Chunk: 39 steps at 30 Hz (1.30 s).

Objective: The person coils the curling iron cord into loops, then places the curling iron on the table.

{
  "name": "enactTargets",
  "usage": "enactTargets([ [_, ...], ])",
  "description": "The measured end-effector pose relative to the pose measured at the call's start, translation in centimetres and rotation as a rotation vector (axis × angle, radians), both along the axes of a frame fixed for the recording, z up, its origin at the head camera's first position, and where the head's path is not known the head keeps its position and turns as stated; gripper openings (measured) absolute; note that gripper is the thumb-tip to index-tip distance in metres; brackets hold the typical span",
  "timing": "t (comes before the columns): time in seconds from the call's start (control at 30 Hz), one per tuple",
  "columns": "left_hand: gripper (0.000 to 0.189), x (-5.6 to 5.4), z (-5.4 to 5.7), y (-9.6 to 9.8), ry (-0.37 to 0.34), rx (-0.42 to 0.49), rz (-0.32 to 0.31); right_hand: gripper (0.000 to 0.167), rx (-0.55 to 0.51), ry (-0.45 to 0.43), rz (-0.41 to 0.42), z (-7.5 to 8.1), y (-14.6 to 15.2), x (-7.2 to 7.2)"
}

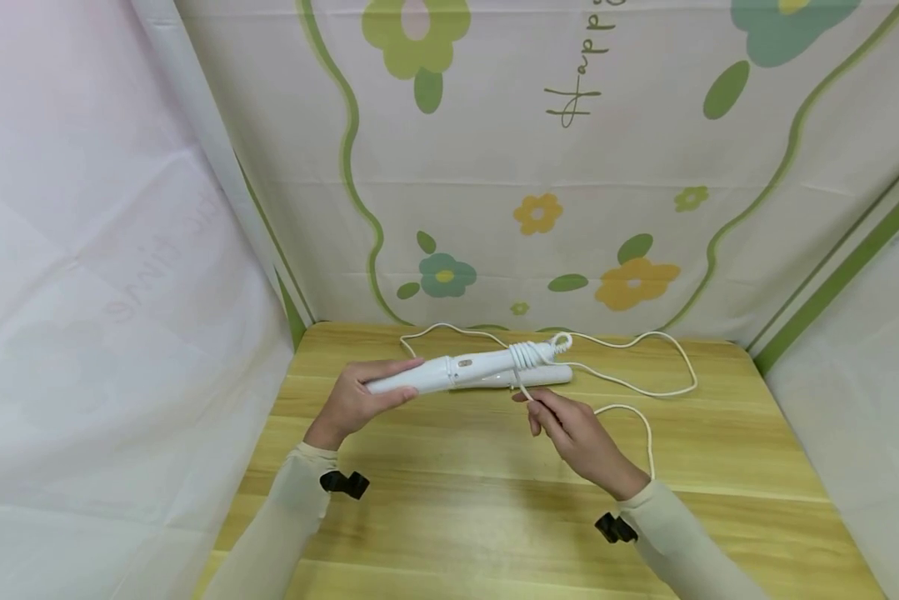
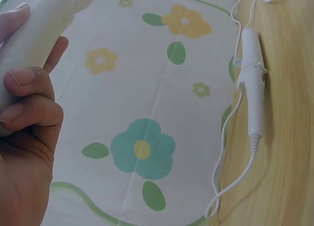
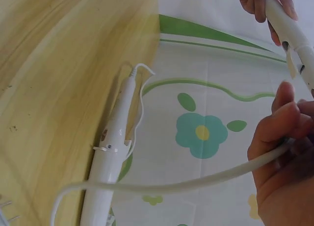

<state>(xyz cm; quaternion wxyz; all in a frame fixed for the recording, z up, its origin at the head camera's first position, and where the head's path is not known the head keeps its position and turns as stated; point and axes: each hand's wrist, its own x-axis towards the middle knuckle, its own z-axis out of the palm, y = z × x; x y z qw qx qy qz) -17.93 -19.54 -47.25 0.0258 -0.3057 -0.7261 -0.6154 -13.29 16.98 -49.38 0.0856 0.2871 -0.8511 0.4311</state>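
In the head view my left hand (image 1: 353,398) grips one end of a white curling iron (image 1: 486,362), held above the table. Several turns of its white cord (image 1: 526,357) are wound around the other end. My right hand (image 1: 575,429) pinches the cord just below those turns; the right wrist view shows the cord (image 3: 171,188) running out from between its fingers. A second white curling iron (image 2: 253,88) lies along the back of the table, partly hidden behind the held one in the head view.
A wood-grain table (image 1: 449,517) lies below, with loose cord (image 1: 681,354) looped over its back right part. Flower-printed cloth (image 1: 479,150) stands behind the table, and pale cloth walls close both sides. Metal plug prongs (image 3: 6,205) show at the right wrist view's lower left.
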Motion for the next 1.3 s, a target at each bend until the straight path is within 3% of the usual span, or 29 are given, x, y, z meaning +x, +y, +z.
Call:
enactTargets([
  [0.3, 0.045, -0.2, 0.4, -0.2, -0.006, 0.028, 0.082, 0.030, -0.002, 0.010, -0.044, -0.7, -0.1, 0.5],
  [0.57, 0.042, -0.3, 0.2, -0.2, -0.001, 0.025, 0.098, 0.023, 0.006, 0.007, -0.072, -0.6, -0.4, 0.7],
  [0.77, 0.041, -0.3, -0.4, -0.3, 0.027, -0.106, 0.127, 0.020, 0.060, 0.102, -0.033, 0.6, 0.1, 0.9],
  [1.03, 0.040, 0.2, 0.1, -0.2, 0.151, -0.334, 0.055, 0.016, 0.169, 0.336, 0.027, 2.6, 1.8, -0.2],
  [1.13, 0.040, 0.3, 0.4, 0.0, 0.187, -0.368, -0.004, 0.009, 0.214, 0.412, 0.050, 3.3, 2.3, -0.9],
  [1.3, 0.039, 0.5, 0.9, -0.1, 0.185, -0.409, -0.132, 0.015, 0.271, 0.470, 0.087, 4.0, 2.6, -1.6],
])
